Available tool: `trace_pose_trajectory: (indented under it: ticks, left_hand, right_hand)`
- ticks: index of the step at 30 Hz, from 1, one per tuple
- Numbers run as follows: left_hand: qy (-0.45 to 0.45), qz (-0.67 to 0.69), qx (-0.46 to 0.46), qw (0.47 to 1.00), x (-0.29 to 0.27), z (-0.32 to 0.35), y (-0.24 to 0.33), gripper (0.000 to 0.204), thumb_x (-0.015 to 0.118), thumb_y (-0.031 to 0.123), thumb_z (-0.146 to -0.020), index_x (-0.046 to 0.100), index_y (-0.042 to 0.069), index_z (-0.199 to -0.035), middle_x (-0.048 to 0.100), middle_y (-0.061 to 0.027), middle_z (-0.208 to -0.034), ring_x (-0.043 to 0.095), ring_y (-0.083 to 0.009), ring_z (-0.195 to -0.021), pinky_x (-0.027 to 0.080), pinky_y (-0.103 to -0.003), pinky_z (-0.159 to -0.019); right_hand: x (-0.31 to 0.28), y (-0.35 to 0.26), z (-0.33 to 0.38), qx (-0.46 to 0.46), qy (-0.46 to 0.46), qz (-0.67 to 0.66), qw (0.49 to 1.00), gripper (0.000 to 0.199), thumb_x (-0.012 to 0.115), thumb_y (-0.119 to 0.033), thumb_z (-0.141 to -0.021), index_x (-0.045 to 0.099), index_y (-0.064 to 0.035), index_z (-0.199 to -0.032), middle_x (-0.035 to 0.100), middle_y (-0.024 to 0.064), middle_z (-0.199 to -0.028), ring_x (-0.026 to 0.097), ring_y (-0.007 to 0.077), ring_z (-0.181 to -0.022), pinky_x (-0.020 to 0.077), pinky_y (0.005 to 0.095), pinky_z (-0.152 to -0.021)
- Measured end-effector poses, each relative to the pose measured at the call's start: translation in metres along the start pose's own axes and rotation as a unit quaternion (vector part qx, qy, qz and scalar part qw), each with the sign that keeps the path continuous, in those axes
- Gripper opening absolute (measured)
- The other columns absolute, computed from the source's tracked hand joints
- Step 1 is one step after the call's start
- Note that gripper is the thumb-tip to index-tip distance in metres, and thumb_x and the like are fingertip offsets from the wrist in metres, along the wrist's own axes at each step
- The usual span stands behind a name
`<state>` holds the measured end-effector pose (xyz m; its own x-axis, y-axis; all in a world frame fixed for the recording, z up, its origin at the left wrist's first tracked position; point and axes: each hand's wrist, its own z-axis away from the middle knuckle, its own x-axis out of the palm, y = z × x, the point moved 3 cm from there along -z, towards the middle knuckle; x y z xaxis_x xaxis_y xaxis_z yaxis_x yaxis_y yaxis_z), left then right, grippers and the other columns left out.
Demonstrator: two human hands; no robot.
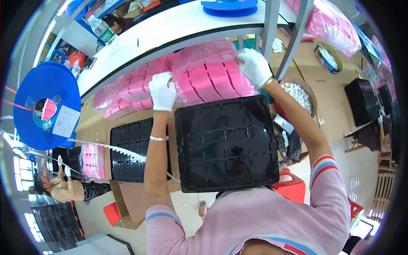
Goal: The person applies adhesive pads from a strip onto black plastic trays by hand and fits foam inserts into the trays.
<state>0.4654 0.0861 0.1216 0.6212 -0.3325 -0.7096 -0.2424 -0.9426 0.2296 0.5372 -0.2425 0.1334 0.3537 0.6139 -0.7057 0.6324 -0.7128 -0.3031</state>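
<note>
Both hands gloved in white, arms raised to the space under the white shelf. Left hand grips the left edge of a clear bag of pink parts, fingers curled shut on the plastic. Right hand grips the bag's upper right corner, fingers likewise closed on it. Bag held between the two hands, just below the shelf edge and just above the far rim of a black tray; whether bag and tray touch cannot be told. The tray is compartmented, large, and lies in front of the person's chest, its near edge over the pink sweater. A second bag of pink parts lies to the left of the held one, under the shelf, the two bags touching or overlapping at the left hand. A second black tray sits left of the left forearm on brown cardboard. A white toothed strip crosses that tray, running from a blue reel at far left. A round bowl of white pieces stands right of the right forearm. Another blue reel on top of the shelf; a water bottle at its left end. Another person at lower left.
</note>
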Motion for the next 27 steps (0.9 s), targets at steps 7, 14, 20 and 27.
trace_pose_trajectory:
  ticks: [7, 14, 20, 27]
  left_hand:
    - [-0.082, -0.018, 0.158, 0.984, -0.056, 0.124, 0.050, 0.020, 0.072, 0.007, -0.080, 0.065, 0.006, -0.098, 0.065, -0.0056, -0.113, 0.057, -0.0290, -0.119, 0.041, -0.048, -0.101]
    - [-0.197, 0.037, 0.173, 0.964, -0.102, 0.193, 0.100, 0.019, 0.076, 0.005, -0.075, 0.060, 0.005, -0.086, 0.064, -0.0071, -0.115, 0.053, -0.0306, -0.124, 0.040, -0.053, -0.103]
    - [-0.277, 0.010, 0.188, 0.942, -0.129, 0.205, 0.119, 0.020, 0.080, 0.009, -0.072, 0.062, 0.004, -0.078, 0.067, -0.0107, -0.113, 0.055, -0.0311, -0.126, 0.037, -0.054, -0.108]
    - [-0.300, -0.004, 0.185, 0.936, -0.153, 0.210, 0.128, 0.018, 0.079, 0.012, -0.075, 0.064, 0.003, -0.077, 0.068, -0.0112, -0.112, 0.053, -0.0318, -0.128, 0.034, -0.058, -0.111]
  right_hand:
    - [-0.077, -0.059, 0.139, -0.106, -0.136, 0.034, 0.984, 0.010, 0.067, -0.007, -0.077, 0.063, -0.0106, -0.086, 0.059, 0.0065, -0.092, 0.058, 0.0275, -0.089, 0.0448, 0.0409, -0.080]
    - [-0.115, -0.103, 0.215, -0.066, -0.224, 0.017, 0.972, 0.013, 0.068, -0.008, -0.075, 0.063, -0.0097, -0.087, 0.060, 0.0052, -0.098, 0.057, 0.0266, -0.089, 0.0452, 0.0401, -0.079]
    - [-0.136, -0.128, 0.235, -0.048, -0.220, -0.012, 0.974, 0.011, 0.069, -0.002, -0.074, 0.063, -0.0078, -0.081, 0.062, 0.0069, -0.095, 0.058, 0.0274, -0.085, 0.0472, 0.0392, -0.079]
    - [-0.141, -0.142, 0.249, -0.047, -0.254, -0.007, 0.966, 0.010, 0.069, -0.005, -0.076, 0.063, -0.0081, -0.083, 0.062, 0.0065, -0.096, 0.059, 0.0265, -0.088, 0.0467, 0.0382, -0.079]
